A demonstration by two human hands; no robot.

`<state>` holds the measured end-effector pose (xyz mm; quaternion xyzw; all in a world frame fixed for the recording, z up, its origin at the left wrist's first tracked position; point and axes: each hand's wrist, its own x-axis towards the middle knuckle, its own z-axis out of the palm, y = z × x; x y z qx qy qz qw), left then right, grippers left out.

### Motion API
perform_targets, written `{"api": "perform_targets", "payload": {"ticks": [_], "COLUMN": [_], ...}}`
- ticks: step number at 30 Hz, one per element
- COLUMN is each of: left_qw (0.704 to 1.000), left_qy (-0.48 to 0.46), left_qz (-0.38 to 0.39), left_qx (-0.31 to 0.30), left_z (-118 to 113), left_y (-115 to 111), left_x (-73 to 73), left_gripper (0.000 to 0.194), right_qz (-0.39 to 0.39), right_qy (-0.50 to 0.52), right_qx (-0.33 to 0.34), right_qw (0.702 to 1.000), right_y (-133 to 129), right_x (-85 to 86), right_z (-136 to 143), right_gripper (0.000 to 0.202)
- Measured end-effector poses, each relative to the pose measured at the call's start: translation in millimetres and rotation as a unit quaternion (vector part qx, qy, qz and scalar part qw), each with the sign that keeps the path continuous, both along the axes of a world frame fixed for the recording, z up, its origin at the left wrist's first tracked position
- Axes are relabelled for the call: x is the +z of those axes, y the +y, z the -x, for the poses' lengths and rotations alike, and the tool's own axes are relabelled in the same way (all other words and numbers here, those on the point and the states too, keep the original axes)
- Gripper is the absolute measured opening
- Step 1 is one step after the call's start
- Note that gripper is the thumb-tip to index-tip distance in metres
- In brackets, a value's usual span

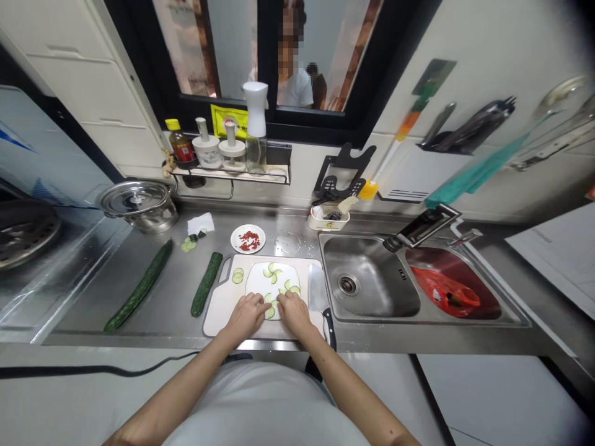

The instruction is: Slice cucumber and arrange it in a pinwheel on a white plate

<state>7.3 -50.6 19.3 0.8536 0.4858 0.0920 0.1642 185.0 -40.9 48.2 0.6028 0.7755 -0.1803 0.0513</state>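
Note:
A white plate (263,279) with rounded corners lies on a pale cutting board (224,314), bearing cucumber slices (273,273) fanned in small groups. At its near edge my left hand (248,314) has fingers bent and closed around the edge of a slice. My right hand (294,311) faces it, curled with the fingertips on slices of the same near group; the fingers partly hide them. A few loose cucumber rounds (237,275) rest on the board to the left. The kitchen knife (318,288) lies along the board's right side, black handle towards me.
Two whole or cut cucumbers (207,285) lie on the steel counter to the left. Behind the board stands a small plate (236,241) of chopped red pieces. A double sink (372,297) adjoins on the right, and a lidded steel pot (151,214) stands at the back left.

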Motion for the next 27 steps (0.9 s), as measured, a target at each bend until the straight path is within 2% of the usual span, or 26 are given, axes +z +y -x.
{"api": "perform_targets", "payload": {"ticks": [15, 22, 27], "left_qw": [0.999, 0.999, 1.0], "left_qy": [0.035, 0.031, 0.026], "left_qz": [-0.004, -0.012, -0.016], "left_qx": [-0.015, -0.005, 0.001], "left_z": [-1, -3, -4], "left_y": [1, 0, -2], "left_x": [-0.4, -6.6, -1.9], "left_gripper": [0.033, 0.031, 0.032], "right_qz": [-0.028, -0.032, -0.046], "right_qy": [-0.008, 0.024, 0.024], "right_qx": [0.003, -0.041, -0.07], "right_qw": [1.0, 0.998, 0.996], "right_y": [-5, -9, -16], "right_x": [-3.2, -0.4, 7.0], "right_z": [4, -3, -15], "right_gripper": [0.027, 0.032, 0.035]}}
